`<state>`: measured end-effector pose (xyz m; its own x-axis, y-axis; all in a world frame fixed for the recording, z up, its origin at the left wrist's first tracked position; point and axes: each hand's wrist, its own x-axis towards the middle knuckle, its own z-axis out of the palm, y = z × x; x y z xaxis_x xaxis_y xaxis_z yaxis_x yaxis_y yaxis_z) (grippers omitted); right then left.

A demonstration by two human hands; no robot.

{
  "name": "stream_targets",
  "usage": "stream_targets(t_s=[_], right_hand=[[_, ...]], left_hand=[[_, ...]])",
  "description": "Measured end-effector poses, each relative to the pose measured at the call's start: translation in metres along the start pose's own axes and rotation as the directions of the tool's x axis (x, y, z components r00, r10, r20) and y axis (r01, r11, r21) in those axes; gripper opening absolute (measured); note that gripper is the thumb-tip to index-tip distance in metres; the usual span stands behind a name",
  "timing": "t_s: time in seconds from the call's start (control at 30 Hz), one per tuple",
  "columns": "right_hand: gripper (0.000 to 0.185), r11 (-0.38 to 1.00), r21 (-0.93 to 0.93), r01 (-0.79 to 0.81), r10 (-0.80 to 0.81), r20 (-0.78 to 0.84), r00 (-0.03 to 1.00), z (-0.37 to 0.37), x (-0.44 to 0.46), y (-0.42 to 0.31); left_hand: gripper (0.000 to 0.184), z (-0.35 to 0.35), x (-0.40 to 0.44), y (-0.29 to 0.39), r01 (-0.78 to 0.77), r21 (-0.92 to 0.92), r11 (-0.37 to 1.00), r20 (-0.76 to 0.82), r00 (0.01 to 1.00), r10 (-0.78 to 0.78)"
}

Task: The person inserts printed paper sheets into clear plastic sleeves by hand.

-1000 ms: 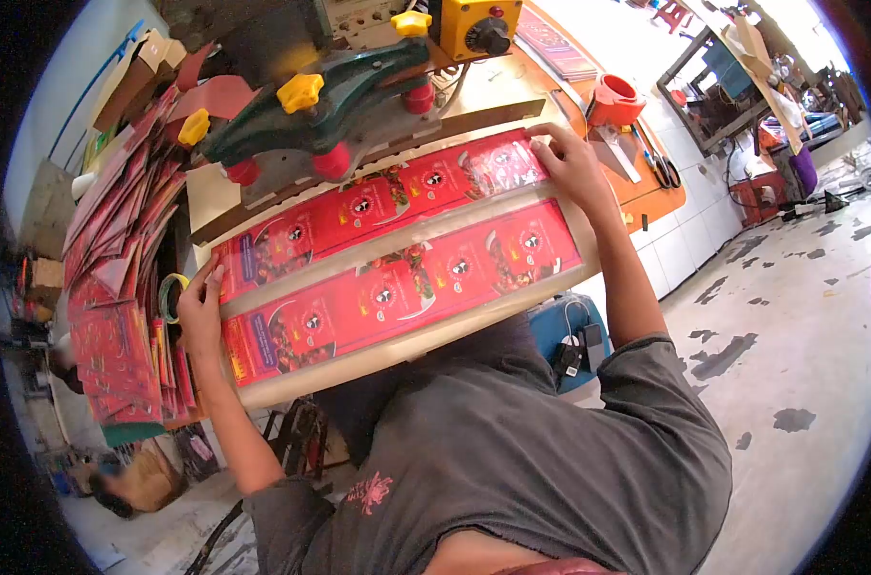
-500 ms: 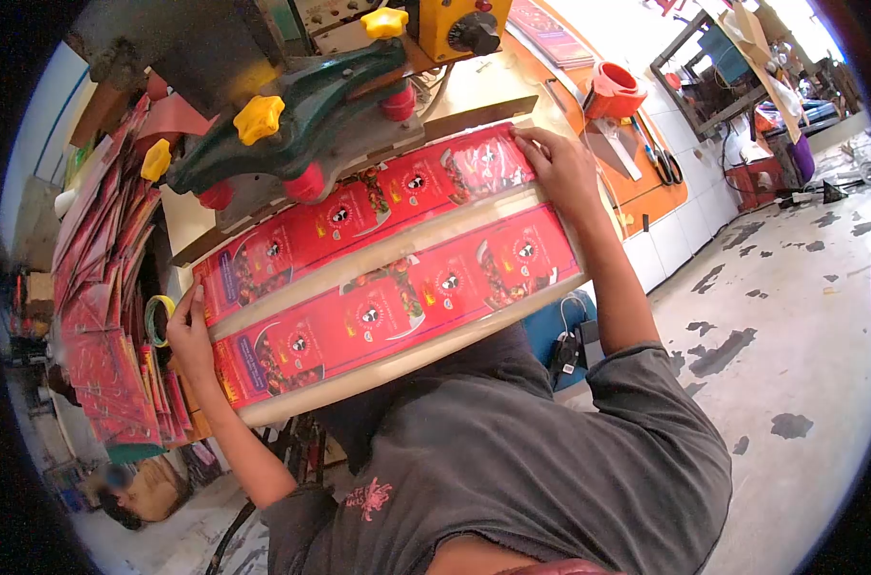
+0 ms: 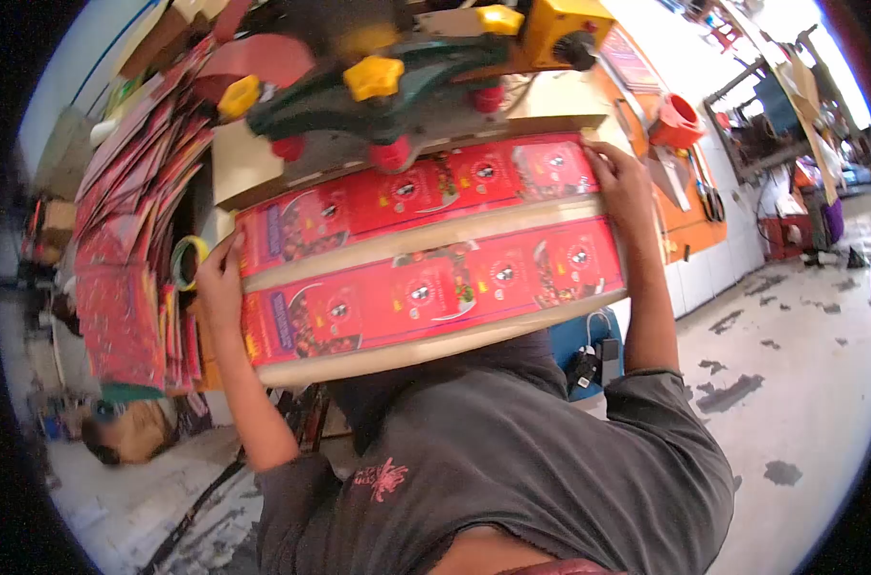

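A red printed packaging strip point(image 3: 368, 203) with food pictures lies along the front of a press point(image 3: 426, 86). My left hand point(image 3: 221, 287) has its fingers closed at the strip's left end. At the far right end, my right hand point(image 3: 622, 182) grips the same strip's corner between thumb and fingers. Nearer my body, a second red printed strip point(image 3: 378, 305) lies parallel on a pale board point(image 3: 435, 353), with a bare band between the two. The press has a dark green arm, yellow star knobs point(image 3: 373, 79) and red feet point(image 3: 390, 153) just over the upper strip's back edge.
Stacked red printed sheets point(image 3: 119, 316) fill the left side, with a tape roll point(image 3: 188, 262) beside them. On the orange table at right are a red tape dispenser point(image 3: 677, 122) and scissors point(image 3: 708, 192). A yellow control box point(image 3: 560, 34) stands behind.
The view has turned, so everything appears further right and more level. Both hands still hold the upper strip's ends; its back edge now appears closer to the press's red feet.
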<state>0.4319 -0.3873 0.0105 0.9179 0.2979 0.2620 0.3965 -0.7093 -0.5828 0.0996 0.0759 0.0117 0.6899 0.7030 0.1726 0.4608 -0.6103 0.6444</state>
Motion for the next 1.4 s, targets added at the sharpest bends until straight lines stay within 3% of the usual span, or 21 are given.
stream_targets(t_s=[0.17, 0.33, 0.6, 0.83, 0.93, 0.97, 1.0, 1.03, 1.07, 1.1, 1.17, 1.2, 1.27, 1.4], right_hand=[[0.032, 0.995, 0.081, -0.052, 0.043, 0.105, 0.994, -0.005, -0.001, -0.011], [0.036, 0.988, 0.129, 0.089, -0.103, 0.107, 0.989, 0.002, 0.006, 0.000], [0.036, 0.988, 0.151, 0.018, -0.033, 0.099, 0.995, 0.001, 0.003, -0.009], [0.036, 0.991, 0.127, 0.034, -0.049, 0.118, 0.992, -0.004, 0.001, -0.009], [0.037, 0.985, 0.159, 0.059, -0.075, 0.101, 0.992, -0.004, 0.000, -0.014], [0.037, 0.978, 0.148, -0.144, 0.118, 0.173, 0.978, -0.010, -0.002, -0.030], [0.038, 0.982, 0.188, 0.011, -0.032, 0.108, 0.994, 0.005, 0.006, 0.011], [0.039, 0.988, 0.151, -0.034, 0.019, 0.101, 0.995, 0.003, 0.004, 0.007], [0.039, 0.992, 0.114, 0.045, -0.050, 0.049, 0.998, 0.005, 0.003, 0.011], [0.037, 0.996, 0.089, 0.022, -0.028, 0.058, 0.998, 0.002, 0.001, 0.008], [0.032, 0.997, 0.076, -0.015, 0.014, 0.015, 1.000, -0.005, -0.006, -0.009], [0.031, 0.999, 0.037, -0.026, 0.025, 0.025, 0.999, -0.004, -0.003, -0.007], [0.030, 1.000, -0.013, -0.001, 0.001, -0.006, 1.000, -0.002, -0.001, 0.000], [0.029, 0.999, -0.051, -0.006, 0.007, 0.016, 1.000, -0.004, 0.000, -0.002]], left_hand=[[0.042, 0.002, -0.001, -0.004, -0.035, -0.010, 0.999, -0.037, 0.999, 0.034], [0.039, -0.002, -0.003, -0.001, 0.053, 0.008, 0.999, -0.024, 0.998, -0.052], [0.039, 0.003, 0.000, -0.004, -0.008, 0.022, 1.000, -0.043, 0.999, 0.009], [0.038, 0.000, -0.003, 0.005, 0.055, 0.053, 0.997, -0.018, 0.998, -0.054], [0.037, 0.005, 0.001, -0.013, 0.019, 0.020, 1.000, -0.007, 1.000, -0.018], [0.036, 0.004, 0.002, -0.018, -0.043, 0.054, 0.998, -0.044, 0.998, 0.045], [0.035, 0.009, 0.004, -0.021, -0.114, 0.073, 0.991, -0.071, 0.990, 0.119], [0.036, 0.007, 0.002, -0.014, -0.046, -0.062, 0.997, 0.005, 0.999, 0.046], [0.037, 0.006, 0.003, -0.012, -0.014, -0.058, 0.998, 0.030, 0.999, 0.015], [0.038, 0.005, 0.003, -0.009, 0.012, -0.069, 0.998, 0.044, 0.999, -0.009], [0.039, 0.001, 0.001, 0.005, -0.080, -0.111, 0.991, 0.047, 0.995, 0.085], [0.040, 0.001, 0.002, -0.002, 0.022, 0.017, 1.000, 0.038, 0.999, -0.023], [0.040, 0.002, 0.003, 0.001, -0.043, 0.014, 0.999, 0.021, 0.999, 0.043], [0.041, 0.001, 0.001, 0.000, -0.023, -0.012, 1.000, 0.029, 0.999, 0.023]])
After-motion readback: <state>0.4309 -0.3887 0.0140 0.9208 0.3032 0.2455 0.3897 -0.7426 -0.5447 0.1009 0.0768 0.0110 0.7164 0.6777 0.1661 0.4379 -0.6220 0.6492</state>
